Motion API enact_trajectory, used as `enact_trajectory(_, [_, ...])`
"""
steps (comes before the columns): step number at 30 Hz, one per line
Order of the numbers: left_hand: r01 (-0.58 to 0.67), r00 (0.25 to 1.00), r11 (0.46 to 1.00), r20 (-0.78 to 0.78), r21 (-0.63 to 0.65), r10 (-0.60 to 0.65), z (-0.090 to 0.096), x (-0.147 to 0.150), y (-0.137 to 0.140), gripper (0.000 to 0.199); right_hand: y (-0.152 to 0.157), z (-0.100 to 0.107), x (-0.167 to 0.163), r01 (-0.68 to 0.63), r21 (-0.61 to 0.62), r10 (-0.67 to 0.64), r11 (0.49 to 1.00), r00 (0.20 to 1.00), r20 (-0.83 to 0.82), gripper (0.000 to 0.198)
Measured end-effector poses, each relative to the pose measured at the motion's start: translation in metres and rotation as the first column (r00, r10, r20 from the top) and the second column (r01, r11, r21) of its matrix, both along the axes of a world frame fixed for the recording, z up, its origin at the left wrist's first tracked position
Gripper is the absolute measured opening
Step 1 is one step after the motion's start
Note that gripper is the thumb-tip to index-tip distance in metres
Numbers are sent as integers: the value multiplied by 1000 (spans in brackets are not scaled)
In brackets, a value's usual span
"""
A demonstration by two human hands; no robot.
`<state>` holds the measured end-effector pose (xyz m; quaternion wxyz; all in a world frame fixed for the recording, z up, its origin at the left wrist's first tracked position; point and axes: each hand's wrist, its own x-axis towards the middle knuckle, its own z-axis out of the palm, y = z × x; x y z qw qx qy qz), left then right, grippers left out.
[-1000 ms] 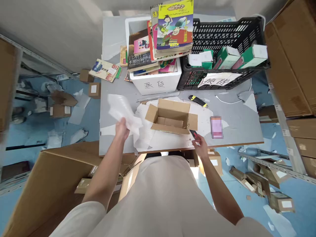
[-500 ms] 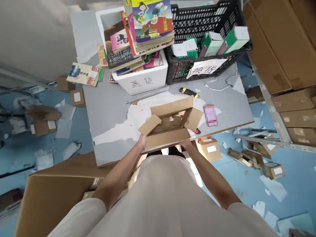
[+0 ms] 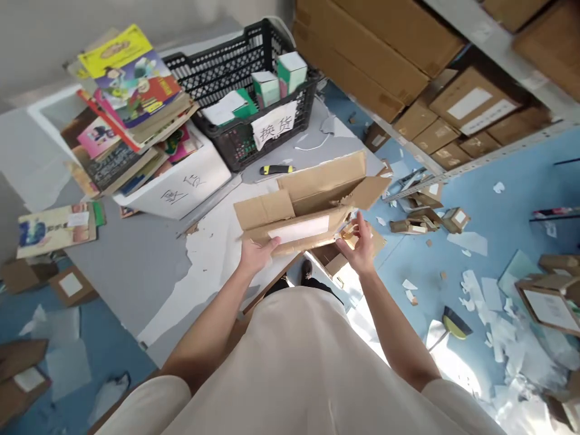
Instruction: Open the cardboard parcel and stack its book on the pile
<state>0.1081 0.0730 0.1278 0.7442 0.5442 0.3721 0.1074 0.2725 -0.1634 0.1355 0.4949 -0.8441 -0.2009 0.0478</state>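
Note:
An opened cardboard box (image 3: 317, 188) with raised flaps is tilted at the front edge of the table, its side with a white label (image 3: 299, 229) turned upward. My left hand (image 3: 257, 254) grips the near left corner, thumb on the label side and fingers hidden underneath. By the right end is my right hand (image 3: 360, 246), fingers apart; its thumb is close to the box corner, and I cannot tell whether it touches. A black and yellow utility knife (image 3: 277, 170) lies on the table behind the box.
A white foam bin (image 3: 194, 192) heaped with books and a black plastic crate (image 3: 235, 142) holding green and white boxes stand at the back. Loose books (image 3: 57, 229) lie at the left. A shelf of cartons (image 3: 419, 130) rises at the right; paper scraps and boxes litter the blue floor.
The view has swung to the right. The box has tipped, bringing its labelled side into sight. My left thumb has come onto that side, and my right hand has opened at the right end.

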Motion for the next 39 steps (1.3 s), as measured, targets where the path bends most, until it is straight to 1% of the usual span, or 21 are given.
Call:
enact_trajectory(2, [47,996,997,72,67,-52,7,22,-12,54,-38,-1,19,81,49,-77,996,994,-79,101])
enact_trajectory(3, [90,990,993,107,73,-97,10,34,-19,58,-58,-3,28,69,99,-50,993,981,-185,100])
enact_trajectory(4, [142,979,987,135,68,-150,13,46,-26,62,-78,-4,37,35,163,18,986,950,-313,95])
enact_trajectory(6, [257,952,966,163,33,-259,18,71,-40,68,-117,-6,50,-3,285,156,959,841,-518,79])
enact_trajectory(7, [305,938,952,168,13,-303,20,83,-49,69,-136,-7,53,28,315,168,949,800,-576,72])
enact_trajectory(9, [401,901,915,197,-38,-386,22,108,-67,71,-173,-7,52,191,328,61,925,778,-625,62])
enact_trajectory(10, [459,874,885,216,-78,-435,21,121,-77,69,-192,-8,49,292,333,-18,896,775,-631,60])
enact_trajectory(12, [566,819,806,233,-173,-525,16,148,-101,62,-230,-12,38,467,341,-157,816,747,-646,59])
enact_trajectory(15, [666,740,694,126,-274,-660,4,194,-143,41,-286,-28,13,642,328,-308,693,675,-671,59])
enact_trajectory(16, [679,718,674,70,-292,-693,0,211,-157,37,-303,-35,4,683,320,-351,656,652,-672,59])
enact_trajectory(18, [676,700,673,-26,-299,-714,-6,241,-185,39,-331,-50,-14,760,303,-442,575,600,-666,59])
enact_trajectory(20, [643,730,714,-60,-277,-681,-9,264,-205,48,-351,-65,-29,831,269,-532,488,527,-663,61])
enact_trajectory(22, [617,760,745,-53,-253,-648,-10,277,-215,57,-363,-80,-41,884,215,-587,415,441,-679,64])
enact_trajectory(23, [617,762,746,-48,-252,-646,-11,280,-216,61,-366,-88,-44,899,187,-592,397,407,-696,65])
enact_trajectory(24, [619,758,743,-54,-254,-650,-12,281,-216,64,-368,-95,-46,906,164,-585,390,381,-716,66])
enact_trajectory(26, [619,745,737,-95,-270,-661,-17,279,-213,69,-369,-110,-48,906,131,-546,402,352,-761,64])
enact_trajectory(29, [607,713,716,-162,-344,-682,-27,270,-210,77,-369,-131,-46,885,91,-460,457,323,-827,59])
enact_trajectory(32, [605,682,685,-179,-407,-709,-36,263,-212,81,-367,-149,-46,862,-43,-452,506,222,-864,57])
enact_trajectory(35, [615,663,673,-191,-412,-724,-41,257,-211,75,-365,-160,-50,849,-200,-542,489,117,-832,57])
enact_trajectory(37, [615,658,686,-225,-389,-718,-43,251,-205,67,-362,-165,-53,835,-235,-561,498,103,-822,58])
enact_trajectory(39, [593,674,721,-269,-358,-688,-44,241,-194,59,-357,-168,-55,813,-234,-548,533,121,-828,56])
